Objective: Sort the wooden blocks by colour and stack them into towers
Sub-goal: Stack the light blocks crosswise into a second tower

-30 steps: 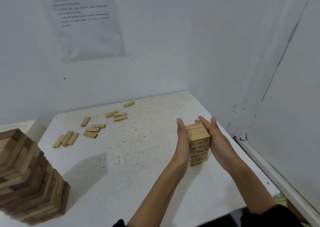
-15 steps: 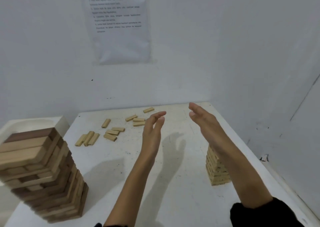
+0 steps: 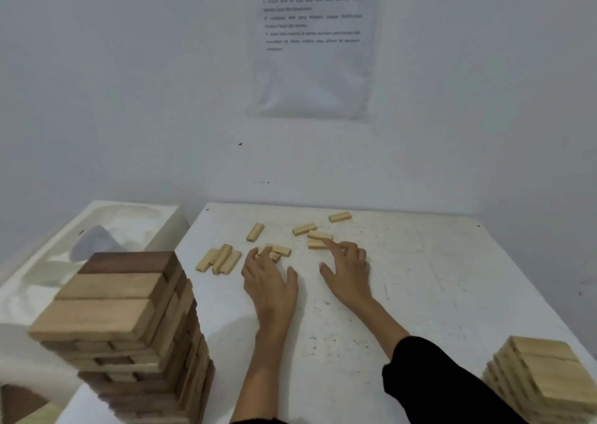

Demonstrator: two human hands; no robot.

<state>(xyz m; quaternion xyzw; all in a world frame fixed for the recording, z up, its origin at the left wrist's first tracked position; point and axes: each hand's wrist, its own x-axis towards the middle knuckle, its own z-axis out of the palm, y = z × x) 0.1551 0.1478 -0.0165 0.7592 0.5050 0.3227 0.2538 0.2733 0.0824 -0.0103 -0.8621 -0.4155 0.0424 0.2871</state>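
Note:
Several loose pale wooden blocks [image 3: 223, 258] lie scattered across the far part of the white table [image 3: 436, 281]. My left hand [image 3: 268, 278] reaches over a small cluster of blocks [image 3: 280, 250], fingertips touching them. My right hand [image 3: 347, 267] has its fingers spread and its index finger on another pair of blocks [image 3: 318, 240]. Neither hand grips a block. A low tower of pale blocks [image 3: 542, 381] stands at the near right. A tall tower of larger mixed brown blocks [image 3: 129, 336] rises at the near left.
A white moulded tray [image 3: 106, 230] sits beside the table at the left. A printed sheet [image 3: 315, 42] hangs on the back wall. Single blocks lie near the table's far edge [image 3: 340, 217].
Both hands let go of the pale tower, swung left and reached forward to the scattered blocks. The view turned left, so the pale tower now sits at the lower right.

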